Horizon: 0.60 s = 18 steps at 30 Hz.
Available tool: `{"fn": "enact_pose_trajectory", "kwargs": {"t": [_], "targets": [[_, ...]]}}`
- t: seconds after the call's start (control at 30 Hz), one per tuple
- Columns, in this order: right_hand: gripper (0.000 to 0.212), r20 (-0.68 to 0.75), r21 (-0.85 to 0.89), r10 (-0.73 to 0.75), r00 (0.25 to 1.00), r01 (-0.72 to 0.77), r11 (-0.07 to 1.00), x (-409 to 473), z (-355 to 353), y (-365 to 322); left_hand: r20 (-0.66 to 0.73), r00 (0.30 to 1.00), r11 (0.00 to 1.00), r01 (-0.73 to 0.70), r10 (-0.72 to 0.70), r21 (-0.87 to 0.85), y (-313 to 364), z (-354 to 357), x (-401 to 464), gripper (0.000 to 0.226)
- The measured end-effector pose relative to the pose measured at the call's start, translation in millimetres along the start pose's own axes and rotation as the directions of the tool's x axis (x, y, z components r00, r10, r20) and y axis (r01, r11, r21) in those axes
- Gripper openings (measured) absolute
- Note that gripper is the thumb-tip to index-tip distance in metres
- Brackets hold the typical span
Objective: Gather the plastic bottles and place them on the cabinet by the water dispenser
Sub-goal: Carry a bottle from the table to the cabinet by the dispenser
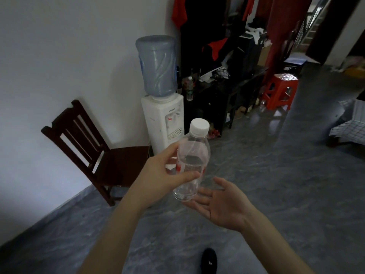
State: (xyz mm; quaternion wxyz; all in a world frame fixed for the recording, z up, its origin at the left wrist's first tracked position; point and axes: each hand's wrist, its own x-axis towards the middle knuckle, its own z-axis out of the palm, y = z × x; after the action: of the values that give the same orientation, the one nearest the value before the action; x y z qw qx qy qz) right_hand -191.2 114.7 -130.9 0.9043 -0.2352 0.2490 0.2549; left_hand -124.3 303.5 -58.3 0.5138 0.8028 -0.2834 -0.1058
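Observation:
A clear plastic bottle (192,155) with a white cap and a red label is held upright in front of me, a little water in it. My left hand (158,175) grips its body from the left, thumb across the front. Just below and to the right, my right hand (219,202) lies palm up with straight fingers under the bottle's base. Ahead stands the white water dispenser (163,115) with a blue jug on top. Right of it is the dark cabinet (221,89), and a second bottle (189,89) stands on its near left corner.
A dark wooden chair (94,153) stands against the white wall at left. A red plastic stool (279,90) is on the grey floor beyond the cabinet. Clothes and clutter cover the cabinet's far part. A checked cloth (349,125) hangs at the right edge. My shoe (209,261) shows below.

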Motion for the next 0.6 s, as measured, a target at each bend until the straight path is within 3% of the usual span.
{"fn": "enact_pose_trajectory", "kwargs": {"t": [0.33, 0.6], "targets": [[0.068, 0.003, 0.004, 0.001, 1.000, -0.001, 1.000, 72.2, -22.2, -176.2, 0.053, 0.998, 0.999, 0.035, -0.036, 0.016, -23.8, 21.9, 203.0, 0.089], [0.064, -0.054, -0.031, 0.007, 0.998, -0.009, 0.999, 125.0, -30.0, -288.1, 0.018, 0.999, 0.999, 0.048, -0.048, 0.023, -40.2, 29.9, 311.1, 0.062]]}}
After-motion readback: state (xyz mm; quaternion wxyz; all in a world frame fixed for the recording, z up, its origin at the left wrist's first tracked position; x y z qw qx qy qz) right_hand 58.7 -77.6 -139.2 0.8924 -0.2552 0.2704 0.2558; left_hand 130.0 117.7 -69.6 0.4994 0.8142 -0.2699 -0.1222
